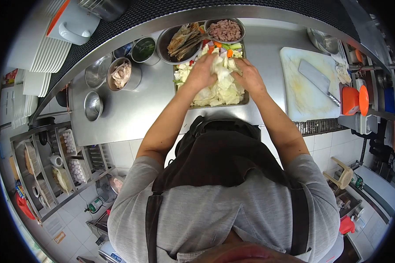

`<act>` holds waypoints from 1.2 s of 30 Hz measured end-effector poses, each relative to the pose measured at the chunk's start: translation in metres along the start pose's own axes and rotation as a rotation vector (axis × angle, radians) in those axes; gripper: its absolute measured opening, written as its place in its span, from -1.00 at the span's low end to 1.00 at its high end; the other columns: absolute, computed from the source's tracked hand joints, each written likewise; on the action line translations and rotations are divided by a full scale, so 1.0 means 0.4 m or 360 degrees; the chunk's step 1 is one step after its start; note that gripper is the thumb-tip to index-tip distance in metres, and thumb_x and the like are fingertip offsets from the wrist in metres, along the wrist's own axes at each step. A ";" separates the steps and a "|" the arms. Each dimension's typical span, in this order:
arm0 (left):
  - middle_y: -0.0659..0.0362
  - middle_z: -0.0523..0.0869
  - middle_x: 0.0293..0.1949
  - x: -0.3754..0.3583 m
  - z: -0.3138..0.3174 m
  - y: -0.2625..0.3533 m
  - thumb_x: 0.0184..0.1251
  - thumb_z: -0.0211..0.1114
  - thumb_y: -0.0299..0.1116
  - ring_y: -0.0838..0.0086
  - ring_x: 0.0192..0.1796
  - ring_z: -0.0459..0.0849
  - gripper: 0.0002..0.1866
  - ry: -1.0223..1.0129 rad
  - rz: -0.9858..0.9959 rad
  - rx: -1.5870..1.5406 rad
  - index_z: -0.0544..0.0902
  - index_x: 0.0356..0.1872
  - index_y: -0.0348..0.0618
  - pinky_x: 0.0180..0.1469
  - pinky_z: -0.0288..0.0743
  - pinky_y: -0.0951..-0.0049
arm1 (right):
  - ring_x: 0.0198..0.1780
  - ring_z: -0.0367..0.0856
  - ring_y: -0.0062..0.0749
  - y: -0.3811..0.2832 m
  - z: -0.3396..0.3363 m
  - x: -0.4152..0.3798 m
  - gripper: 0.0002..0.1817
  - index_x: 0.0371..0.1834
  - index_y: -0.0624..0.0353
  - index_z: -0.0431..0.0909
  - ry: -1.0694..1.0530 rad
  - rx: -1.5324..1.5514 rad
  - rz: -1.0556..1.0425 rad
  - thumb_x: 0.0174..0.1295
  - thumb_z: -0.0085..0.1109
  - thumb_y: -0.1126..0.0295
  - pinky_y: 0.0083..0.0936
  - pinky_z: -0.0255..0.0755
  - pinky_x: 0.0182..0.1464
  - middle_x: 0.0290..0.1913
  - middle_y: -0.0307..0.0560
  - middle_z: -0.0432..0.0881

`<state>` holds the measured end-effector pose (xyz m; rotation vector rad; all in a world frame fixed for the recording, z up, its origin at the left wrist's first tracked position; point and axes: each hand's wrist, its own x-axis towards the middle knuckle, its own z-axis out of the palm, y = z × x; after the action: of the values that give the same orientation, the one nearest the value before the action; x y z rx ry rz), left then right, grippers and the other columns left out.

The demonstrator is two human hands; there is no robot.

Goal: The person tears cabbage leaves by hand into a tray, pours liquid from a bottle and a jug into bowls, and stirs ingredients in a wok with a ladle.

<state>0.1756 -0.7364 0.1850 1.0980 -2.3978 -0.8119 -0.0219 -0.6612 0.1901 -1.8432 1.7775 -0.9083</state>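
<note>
Cabbage: chopped pale leaves [221, 90] heap in the near part of a metal tray [226, 105] on the steel counter [149, 109]; the topmost leaves are blurred
Left hand: at the heap's left [202, 73]; fingers bent inward toward the leaves; whether they pinch any cannot be told
Right hand: at the heap's right [250, 75]; fingers somewhat spread and curved inward; its grip cannot be told either
Key relation: the leaves lie between the hands and spill toward the apron [215, 153]; neither hand is clearly nearer; the loose heap has no firm long axis
Around the tray: a bowl of dried fish [184, 41] and a bowl of chopped meat [224, 30] at its far end; a cleaver [315, 76] on a white board [296, 103] to the right
Writing: an orange arrow sticker [59, 237] on the floor; no brand legible
</note>
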 end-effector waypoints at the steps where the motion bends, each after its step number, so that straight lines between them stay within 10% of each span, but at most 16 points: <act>1: -0.15 0.47 0.25 0.010 -0.026 0.011 0.00 0.44 -0.35 0.00 0.29 0.45 -0.23 -0.0076 -0.0171 -0.0046 0.37 0.33 -0.14 0.35 0.33 0.21 | 0.04 0.56 0.12 -0.017 -0.012 -0.004 -0.51 0.14 0.21 0.49 0.0002 0.0033 -0.0005 0.09 0.28 0.40 -0.16 0.48 0.09 0.11 0.14 0.53; 13: -0.02 0.42 0.30 -0.165 -0.067 -0.036 0.03 0.42 -0.30 0.07 0.35 0.39 -0.31 -0.0797 0.0050 0.0179 0.43 0.28 -0.12 0.35 0.31 0.21 | 0.39 0.27 0.01 -0.036 0.057 -0.140 -0.31 0.29 0.05 0.43 -0.0445 -0.0494 -0.0265 0.01 0.42 0.27 -0.13 0.31 0.32 0.37 0.11 0.27; 16: 0.13 0.13 0.47 -0.195 -0.023 -0.011 0.02 0.46 -0.18 0.11 0.52 0.05 -0.23 -0.0654 -0.0116 0.0787 0.38 0.32 -0.02 0.45 0.13 -0.03 | 0.43 0.22 -0.03 -0.011 0.068 -0.132 -0.37 0.27 0.05 0.44 -0.0453 -0.0443 -0.0183 0.04 0.34 0.37 -0.10 0.29 0.34 0.39 0.11 0.24; 25: -0.06 0.13 0.46 -0.138 0.016 0.071 0.07 0.38 -0.09 -0.07 0.51 -0.01 -0.26 -0.0863 -0.0529 0.1054 0.41 0.27 -0.24 0.27 0.20 -0.38 | 0.44 0.19 0.01 0.015 0.055 -0.129 -0.31 0.30 0.06 0.39 -0.0552 -0.0381 -0.0141 0.01 0.35 0.40 -0.16 0.36 0.31 0.43 0.16 0.15; 36: -0.14 0.28 0.35 -0.150 0.013 -0.095 -0.08 0.47 -0.20 -0.10 0.40 0.22 -0.26 -0.0514 -0.0057 0.0486 0.45 0.21 -0.23 0.30 0.39 0.07 | 0.50 0.06 0.09 -0.003 0.098 -0.090 -0.28 0.29 0.03 0.35 -0.0672 -0.0706 0.0013 -0.03 0.39 0.42 -0.02 0.34 0.31 0.43 0.22 0.14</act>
<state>0.2310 -0.7082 0.1509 1.2016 -2.8532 -0.6934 0.0077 -0.6309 0.1577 -2.0900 1.7983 -0.0932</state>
